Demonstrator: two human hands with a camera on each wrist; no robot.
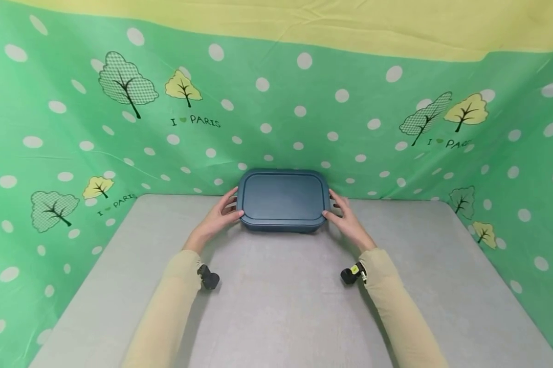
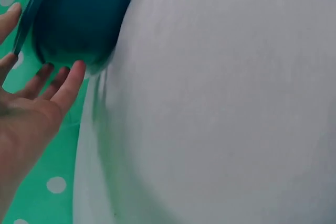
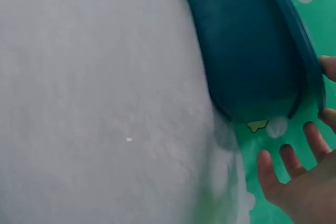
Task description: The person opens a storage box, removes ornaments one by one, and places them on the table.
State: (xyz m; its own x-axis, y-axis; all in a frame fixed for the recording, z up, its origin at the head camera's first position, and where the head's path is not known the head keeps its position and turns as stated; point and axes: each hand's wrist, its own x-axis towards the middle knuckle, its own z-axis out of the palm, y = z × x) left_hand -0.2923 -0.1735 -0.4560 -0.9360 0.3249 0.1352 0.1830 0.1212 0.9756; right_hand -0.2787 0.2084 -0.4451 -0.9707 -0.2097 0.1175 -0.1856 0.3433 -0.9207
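Lidded box [image 1: 281,228], blue, one: at the counter's [image 1: 276,296] far edge, in front of a green cloth [image 1: 281,122]. Left hand [image 1: 215,217] and right hand [image 1: 348,219]: one per end, fingers [image 2: 68,90] spread wide, some touching the lid's [image 1: 283,194] rim. Likely faults: lid pulling loose, should the rim alone bear the load; box tilting, should one hand rise first.

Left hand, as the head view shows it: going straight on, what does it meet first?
The left hand would most likely meet the blue box at once; it seems to touch the box's end, though exact contact is unclear.
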